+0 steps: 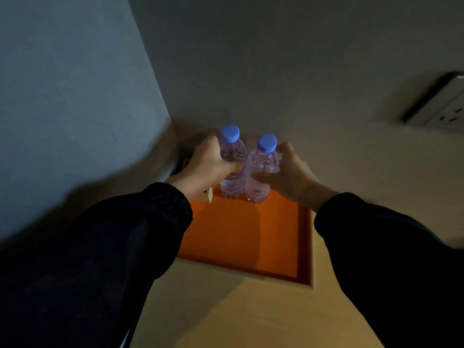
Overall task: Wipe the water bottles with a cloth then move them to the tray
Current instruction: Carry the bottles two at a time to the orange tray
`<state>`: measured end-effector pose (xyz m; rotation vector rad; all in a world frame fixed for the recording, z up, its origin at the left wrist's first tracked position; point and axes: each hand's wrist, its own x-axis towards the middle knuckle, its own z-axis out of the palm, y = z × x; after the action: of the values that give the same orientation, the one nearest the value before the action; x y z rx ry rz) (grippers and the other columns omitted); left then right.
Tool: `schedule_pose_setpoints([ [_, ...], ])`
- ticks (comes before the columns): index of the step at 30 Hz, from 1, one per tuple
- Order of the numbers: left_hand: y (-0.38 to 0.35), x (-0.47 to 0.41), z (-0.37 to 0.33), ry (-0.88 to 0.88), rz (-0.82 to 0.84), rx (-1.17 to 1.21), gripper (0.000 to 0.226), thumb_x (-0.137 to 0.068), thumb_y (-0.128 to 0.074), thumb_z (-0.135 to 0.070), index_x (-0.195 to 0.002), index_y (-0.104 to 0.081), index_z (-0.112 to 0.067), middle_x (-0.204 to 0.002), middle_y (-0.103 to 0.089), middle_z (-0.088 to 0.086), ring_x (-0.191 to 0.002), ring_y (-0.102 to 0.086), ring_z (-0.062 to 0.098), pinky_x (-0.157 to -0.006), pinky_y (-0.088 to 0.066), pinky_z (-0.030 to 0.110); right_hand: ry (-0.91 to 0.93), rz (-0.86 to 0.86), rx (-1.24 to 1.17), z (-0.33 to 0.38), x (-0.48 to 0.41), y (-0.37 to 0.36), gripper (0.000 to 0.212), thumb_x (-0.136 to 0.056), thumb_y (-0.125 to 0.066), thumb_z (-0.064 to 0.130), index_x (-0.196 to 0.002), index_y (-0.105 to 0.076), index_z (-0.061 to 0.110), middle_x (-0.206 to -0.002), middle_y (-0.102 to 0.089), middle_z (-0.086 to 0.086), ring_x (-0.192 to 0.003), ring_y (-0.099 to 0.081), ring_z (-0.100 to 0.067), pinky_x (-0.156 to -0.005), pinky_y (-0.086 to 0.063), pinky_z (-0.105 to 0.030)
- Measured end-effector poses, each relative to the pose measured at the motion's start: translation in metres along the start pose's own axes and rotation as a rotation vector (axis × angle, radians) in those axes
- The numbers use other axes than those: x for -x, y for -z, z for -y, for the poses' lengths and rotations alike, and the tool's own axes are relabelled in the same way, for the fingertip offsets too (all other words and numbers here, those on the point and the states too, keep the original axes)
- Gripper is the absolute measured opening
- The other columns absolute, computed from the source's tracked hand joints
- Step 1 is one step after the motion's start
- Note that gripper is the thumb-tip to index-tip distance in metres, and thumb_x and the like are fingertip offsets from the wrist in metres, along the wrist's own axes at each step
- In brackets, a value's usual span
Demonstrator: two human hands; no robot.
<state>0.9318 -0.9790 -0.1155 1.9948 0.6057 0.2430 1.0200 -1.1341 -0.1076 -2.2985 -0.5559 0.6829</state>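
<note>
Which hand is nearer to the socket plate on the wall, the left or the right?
Right. The right hand, gripping the right bottle, is below and left of the socket plate. The left hand grips the left bottle, farther to the left.

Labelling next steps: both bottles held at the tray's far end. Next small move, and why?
Probably let go of both and pull back: the left hand grips the left bottle, the right hand the right bottle, both upright, bases seemingly on the orange tray.
</note>
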Motion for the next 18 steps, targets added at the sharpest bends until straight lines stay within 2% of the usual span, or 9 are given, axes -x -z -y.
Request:
schedule_pose_setpoints([
  [3,0.002,0.005,0.004,0.007,-0.002,0.05,0.042,-0.066,-0.081,-0.02,-0.101,-0.058,-0.022,-0.099,-0.07,-0.005,-0.094,-0.067,0.007,-0.086,-0.054,0.032,0.019,-0.02,0.023,0.003,0.001,0.002,0.068,-0.065,-0.078,0.039,-0.118,-0.04,0.02,-0.109,-0.06,-0.008,-0.093,-0.061,-0.029,-0.074,-0.053,-0.042],
  [5,0.003,0.008,0.007,0.008,0.015,0.077,0.044,-0.067,-0.082,-0.022,-0.101,-0.056,-0.023,-0.099,-0.069,-0.007,-0.093,-0.066,0.006,-0.084,-0.054,0.03,0.06,-0.044,0.061,0.006,0.004,0.003,0.071,-0.062,-0.076,0.044,-0.121,-0.043,0.022,-0.113,-0.062,-0.009,-0.095,-0.064,-0.032,-0.078,-0.056,-0.049],
  [8,0.007,0.012,0.002,0.01,-0.074,0.048,0.057,-0.064,-0.084,-0.031,-0.109,-0.05,-0.022,-0.102,-0.063,-0.009,-0.091,-0.06,0.0,-0.075,-0.048,0.02,0.141,-0.102,0.112,0.009,0.01,0.005,0.072,-0.064,-0.071,0.05,-0.127,-0.043,0.03,-0.12,-0.062,-0.006,-0.105,-0.061,-0.03,-0.084,-0.054,-0.05],
  [10,0.008,0.013,0.002,-0.025,-0.092,-0.005,0.052,-0.068,-0.083,-0.028,-0.11,-0.053,-0.022,-0.096,-0.062,-0.013,-0.085,-0.057,-0.007,-0.072,-0.048,0.013,0.168,-0.14,0.13,0.009,0.011,0.005,0.063,-0.069,-0.071,0.047,-0.126,-0.047,0.033,-0.12,-0.064,-0.004,-0.106,-0.061,-0.028,-0.087,-0.053,-0.049],
  [12,0.008,0.013,0.002,-0.044,-0.053,-0.074,0.046,-0.072,-0.08,-0.023,-0.11,-0.055,-0.021,-0.089,-0.059,-0.017,-0.077,-0.053,-0.013,-0.063,-0.044,0.001,0.163,-0.174,0.112,0.008,0.01,0.004,0.06,-0.07,-0.072,0.045,-0.125,-0.051,0.034,-0.118,-0.066,-0.003,-0.1,-0.064,-0.028,-0.085,-0.054,-0.047],
  [13,0.008,0.013,0.002,-0.044,-0.044,-0.1,0.044,-0.073,-0.08,-0.022,-0.11,-0.056,-0.02,-0.089,-0.058,-0.017,-0.075,-0.051,-0.013,-0.059,-0.042,0.0,0.161,-0.186,0.103,0.008,0.01,0.003,0.06,-0.07,-0.072,0.045,-0.125,-0.051,0.033,-0.118,-0.066,-0.003,-0.099,-0.064,-0.028,-0.084,-0.055,-0.046],
  [14,0.009,0.012,0.002,-0.049,-0.045,-0.121,0.043,-0.073,-0.08,-0.022,-0.11,-0.057,-0.018,-0.091,-0.06,-0.016,-0.076,-0.053,-0.012,-0.059,-0.043,0.001,0.166,-0.195,0.092,0.007,0.01,0.002,0.061,-0.07,-0.073,0.045,-0.125,-0.052,0.032,-0.117,-0.066,-0.003,-0.098,-0.065,-0.028,-0.084,-0.055,-0.046],
  [17,0.01,0.009,0.004,-0.066,-0.064,-0.179,0.042,-0.071,-0.08,-0.02,-0.108,-0.062,-0.012,-0.102,-0.069,-0.003,-0.092,-0.065,0.008,-0.078,-0.052,0.023,0.175,-0.213,0.062,0.007,0.01,-0.004,0.063,-0.069,-0.073,0.047,-0.126,-0.051,0.031,-0.117,-0.066,-0.004,-0.093,-0.066,-0.03,-0.082,-0.055,-0.048],
  [18,0.01,0.009,0.004,-0.064,-0.069,-0.193,0.042,-0.072,-0.08,-0.019,-0.109,-0.063,-0.012,-0.104,-0.07,-0.001,-0.094,-0.065,0.011,-0.08,-0.051,0.025,0.181,-0.216,0.056,0.007,0.009,-0.006,0.064,-0.069,-0.073,0.047,-0.126,-0.05,0.03,-0.119,-0.065,-0.003,-0.095,-0.066,-0.029,-0.083,-0.055,-0.048],
])
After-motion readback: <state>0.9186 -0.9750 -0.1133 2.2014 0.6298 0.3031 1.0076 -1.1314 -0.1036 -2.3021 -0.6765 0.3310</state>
